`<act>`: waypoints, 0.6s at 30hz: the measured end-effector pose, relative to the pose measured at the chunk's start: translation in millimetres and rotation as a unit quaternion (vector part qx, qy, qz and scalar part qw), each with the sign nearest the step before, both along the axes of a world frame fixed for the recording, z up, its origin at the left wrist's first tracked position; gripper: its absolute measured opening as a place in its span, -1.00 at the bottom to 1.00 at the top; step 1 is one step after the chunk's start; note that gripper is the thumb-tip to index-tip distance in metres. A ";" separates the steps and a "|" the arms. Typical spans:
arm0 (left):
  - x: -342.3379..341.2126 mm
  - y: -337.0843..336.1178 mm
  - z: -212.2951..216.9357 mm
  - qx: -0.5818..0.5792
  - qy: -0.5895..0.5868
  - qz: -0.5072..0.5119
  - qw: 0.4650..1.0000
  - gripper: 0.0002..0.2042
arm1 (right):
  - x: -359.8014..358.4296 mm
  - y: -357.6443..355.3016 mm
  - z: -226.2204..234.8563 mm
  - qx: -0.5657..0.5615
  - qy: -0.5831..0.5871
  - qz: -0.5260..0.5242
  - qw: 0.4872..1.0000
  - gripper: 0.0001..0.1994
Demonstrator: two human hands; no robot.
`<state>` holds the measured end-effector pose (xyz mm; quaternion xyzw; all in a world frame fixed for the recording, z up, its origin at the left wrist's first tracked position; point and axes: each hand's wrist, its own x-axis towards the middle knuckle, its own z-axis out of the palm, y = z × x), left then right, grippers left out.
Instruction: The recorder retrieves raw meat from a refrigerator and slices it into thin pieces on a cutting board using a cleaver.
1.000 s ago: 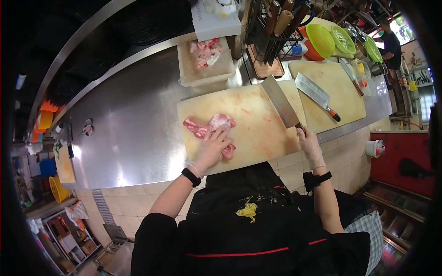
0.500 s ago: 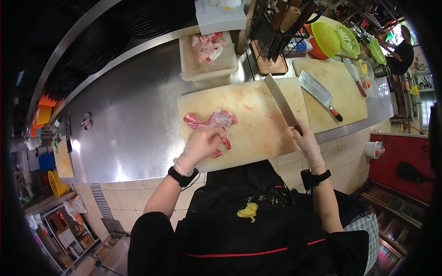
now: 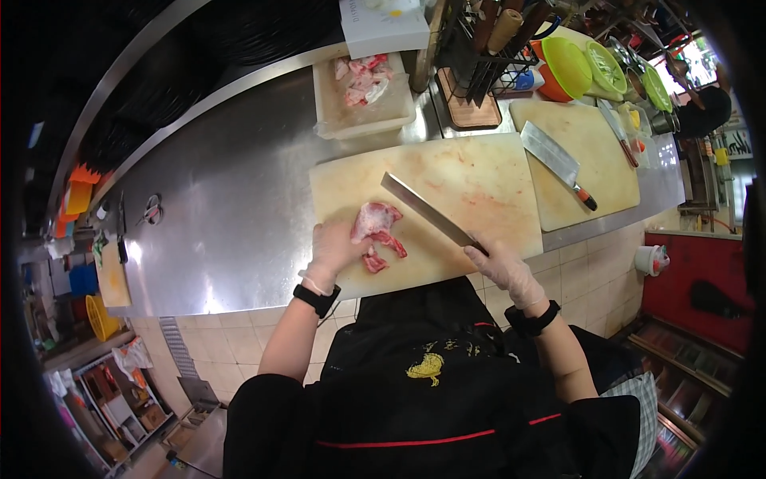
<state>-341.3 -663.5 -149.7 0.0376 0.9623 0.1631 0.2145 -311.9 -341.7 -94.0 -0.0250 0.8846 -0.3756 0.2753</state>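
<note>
A piece of raw pink meat (image 3: 378,225) lies near the front left of a pale cutting board (image 3: 471,180). My gloved left hand (image 3: 333,250) rests on the board and holds the meat's left side. A smaller meat scrap (image 3: 373,261) lies just below it. My gloved right hand (image 3: 503,267) grips the handle of a cleaver (image 3: 423,209), whose long blade slants up and left, its tip just right of the meat.
A tray of raw meat pieces (image 3: 363,84) sits behind the board. A second cutting board (image 3: 594,148) to the right carries another cleaver (image 3: 554,160). Green and orange bowls (image 3: 586,68) and a utensil rack (image 3: 483,48) stand at the back right. Scissors (image 3: 149,210) lie on the steel counter (image 3: 231,191).
The cleaver has swung from the board's right side leftward to the meat. My left hand has slid to the meat's left edge, and the meat sits lower on the board.
</note>
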 end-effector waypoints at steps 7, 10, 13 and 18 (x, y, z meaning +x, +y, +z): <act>36.5 -3.0 -7.7 0.074 -0.010 0.133 0.988 -0.50 | -5.9 -16.7 5.6 0.018 -0.133 0.051 0.990 -0.66; 32.9 6.7 -16.8 0.087 0.094 0.163 0.978 -0.53 | -7.0 -18.9 0.5 -0.010 -0.114 0.010 0.993 -0.67; 16.6 17.2 -22.6 0.048 0.164 0.181 0.969 -0.59 | -3.0 -14.8 -10.9 -0.026 -0.020 0.016 0.999 -0.66; 7.5 19.1 -22.3 0.331 -0.105 0.241 0.906 -0.85 | -3.2 -8.5 -2.4 0.020 -0.046 0.018 0.999 -0.63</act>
